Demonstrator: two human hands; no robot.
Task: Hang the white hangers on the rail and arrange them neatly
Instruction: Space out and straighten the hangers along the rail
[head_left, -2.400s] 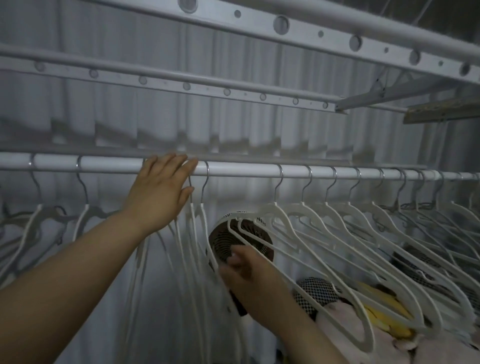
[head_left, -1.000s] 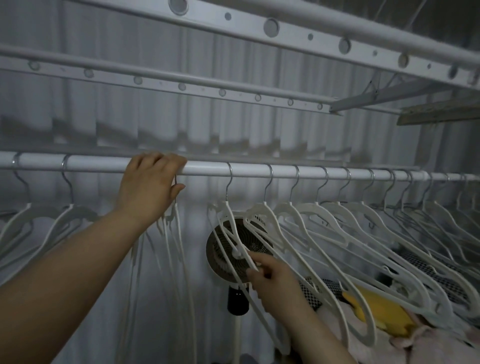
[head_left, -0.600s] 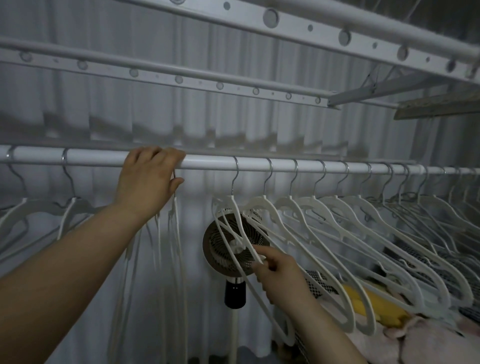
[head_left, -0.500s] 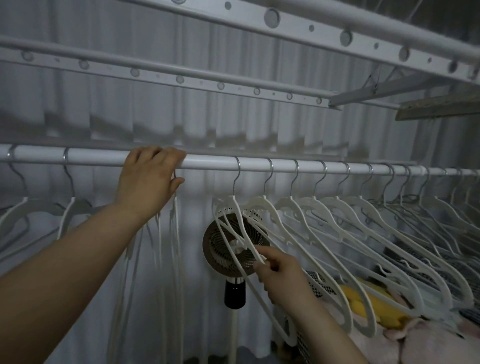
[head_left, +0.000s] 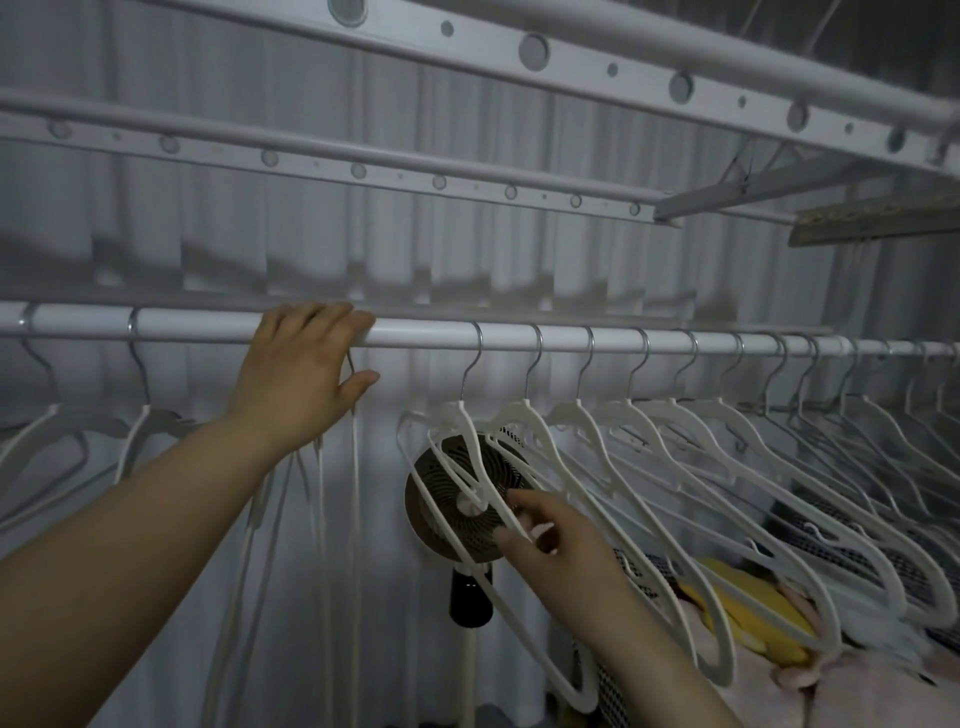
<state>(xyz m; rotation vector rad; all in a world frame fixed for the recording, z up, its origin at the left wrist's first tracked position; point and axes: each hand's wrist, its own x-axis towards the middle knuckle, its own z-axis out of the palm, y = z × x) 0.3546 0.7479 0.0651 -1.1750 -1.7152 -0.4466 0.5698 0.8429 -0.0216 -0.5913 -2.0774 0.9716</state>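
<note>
Quick update on the white hangers. Compared with a couple of seconds back, the end hanger (head_left: 457, 410) the right hand (head_left: 566, 561) is working on isn't jammed up against the left hand (head_left: 304, 374) anymore. Its hook now sits a bit further right on the rail (head_left: 415, 332), with a bare stretch of rail between it and the left hand. To me that means it has basically joined the tidy row (head_left: 727, 415), so one more is sorted and the spacing job is moving leftward.

Hands: the left one used to lie flat against the rail, and now its fingers are hooked over the top with the thumb poking out underneath to the right. The right one is lower and nearer, with thumb and fingers loosely curled around that end hanger's sloping arm. It's a light pinch, looser than half a second ago.

The hangers are thin white plastic with metal hooks. On the right they fan out in an even, slanted line all the way to the far right end. Directly under the left hand there's a bunch (head_left: 356, 519) hanging edge-on and squeezed together, and I'd guess that's the next bit to spread out. Two more (head_left: 145, 421) hang further left, apart from the bunch.

A small round fan (head_left: 447, 470) sits behind the end hanger.
</note>
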